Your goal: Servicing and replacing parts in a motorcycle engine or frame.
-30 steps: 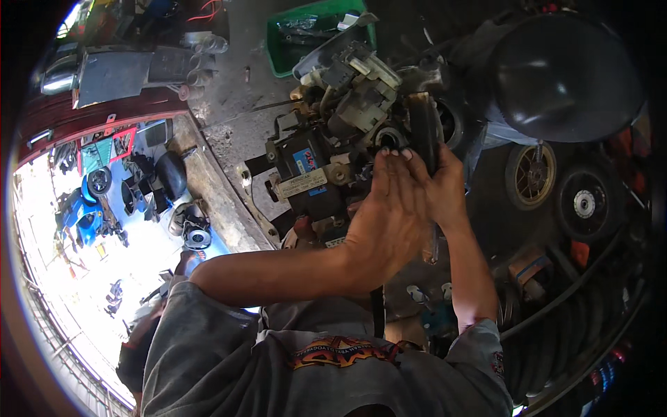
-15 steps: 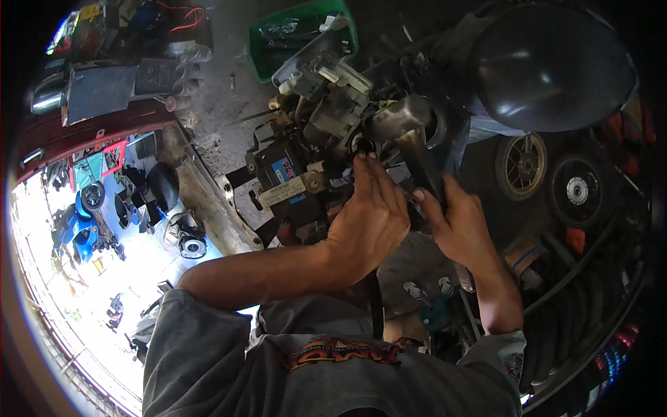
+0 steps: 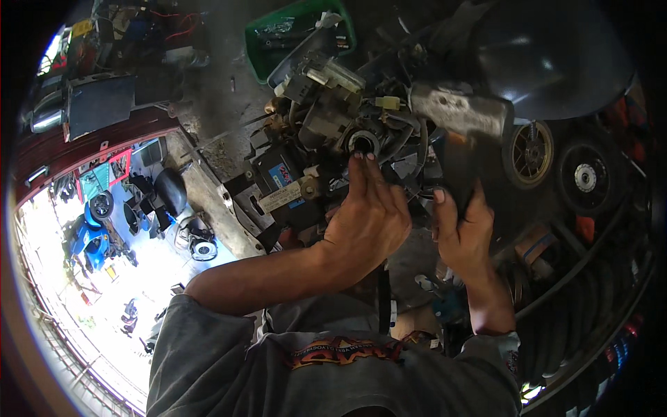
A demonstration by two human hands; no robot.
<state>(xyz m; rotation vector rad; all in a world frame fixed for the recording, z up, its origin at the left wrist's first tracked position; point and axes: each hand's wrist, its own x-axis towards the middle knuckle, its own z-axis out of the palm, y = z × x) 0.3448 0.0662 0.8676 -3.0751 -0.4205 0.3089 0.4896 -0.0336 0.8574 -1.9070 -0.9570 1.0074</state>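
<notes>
My right hand (image 3: 464,236) is closed around the dark handle (image 3: 458,174) of a large hammer. Its worn grey metal head (image 3: 462,110) is raised to the right of a motorcycle's stripped front end, blurred a little at the handle. My left hand (image 3: 368,226) reaches in with its fingers close together, the fingertips pressed against the near edge of a round metal ring (image 3: 363,141) with a dark centre. My left thumb is hidden. Left of that hand sits a black battery-like box (image 3: 278,174) with blue and pale labels, among wiring and brackets.
A green bin (image 3: 260,59) with parts stands beyond the motorcycle. Its black seat (image 3: 549,62) juts in at the upper right. Two loose wheels, one gold-rimmed (image 3: 529,156) and one black (image 3: 585,178), lie right. Stacked tyres (image 3: 563,306) fill the lower right; a bright doorway opens left.
The hammer has lifted away from the ring, up and to the right, baring the ring and a yellow connector. My left fingers stay at the ring.
</notes>
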